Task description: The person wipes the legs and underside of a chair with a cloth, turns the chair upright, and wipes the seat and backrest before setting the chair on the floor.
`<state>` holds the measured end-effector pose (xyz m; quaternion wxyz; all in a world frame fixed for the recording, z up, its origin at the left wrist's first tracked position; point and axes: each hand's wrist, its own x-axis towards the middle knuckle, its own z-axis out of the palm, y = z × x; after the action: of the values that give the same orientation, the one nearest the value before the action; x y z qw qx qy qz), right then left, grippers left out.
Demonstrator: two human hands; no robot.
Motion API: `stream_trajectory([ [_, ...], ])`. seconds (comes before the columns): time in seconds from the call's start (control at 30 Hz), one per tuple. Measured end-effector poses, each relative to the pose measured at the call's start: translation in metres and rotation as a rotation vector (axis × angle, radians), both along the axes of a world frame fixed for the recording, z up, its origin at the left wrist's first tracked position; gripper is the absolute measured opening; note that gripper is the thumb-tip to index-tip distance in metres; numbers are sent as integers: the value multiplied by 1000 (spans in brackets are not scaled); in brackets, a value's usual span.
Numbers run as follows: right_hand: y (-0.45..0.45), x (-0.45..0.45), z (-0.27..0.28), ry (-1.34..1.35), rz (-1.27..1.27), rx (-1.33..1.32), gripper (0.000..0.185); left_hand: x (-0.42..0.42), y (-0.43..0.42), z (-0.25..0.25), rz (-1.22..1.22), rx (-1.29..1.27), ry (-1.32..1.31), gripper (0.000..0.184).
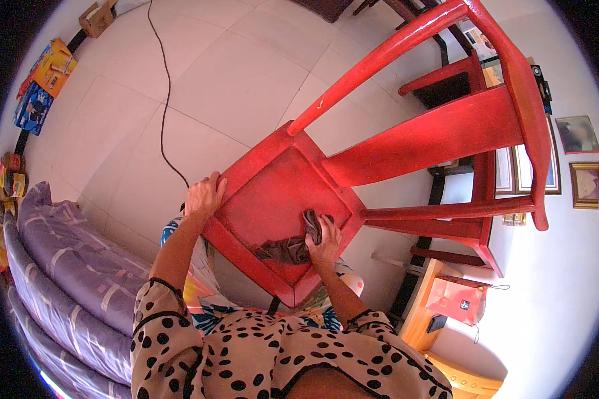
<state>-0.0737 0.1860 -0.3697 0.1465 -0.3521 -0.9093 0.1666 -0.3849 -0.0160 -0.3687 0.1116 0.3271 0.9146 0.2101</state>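
A red wooden chair (266, 193) with a tall back stands tilted in front of me, its seat facing up toward me. My left hand (205, 195) grips the seat's left edge, fingers curled over the rim. On the lower right part of the seat, my right hand (324, 241) is closed on a dark brown cloth (287, 251). The cloth is bunched under the fingers and one part spreads flat over the seat panel. The chair's backrest (426, 139) extends to the upper right, away from both hands.
A black cable (164, 100) runs over the tiled floor (226, 73). A sofa with a purple checked cover (80, 266) is at the left. Boxes (53, 66) line the left wall. Red furniture (479, 233), a red paper bag (456, 299) and framed pictures (586, 185) are at the right.
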Motion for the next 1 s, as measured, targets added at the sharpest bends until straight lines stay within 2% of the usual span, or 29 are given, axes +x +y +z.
stream_trajectory([
  [1.0, 3, 2, -2, -13, 14, 2, 65, 1, 1, 2, 16, 14, -8, 28],
])
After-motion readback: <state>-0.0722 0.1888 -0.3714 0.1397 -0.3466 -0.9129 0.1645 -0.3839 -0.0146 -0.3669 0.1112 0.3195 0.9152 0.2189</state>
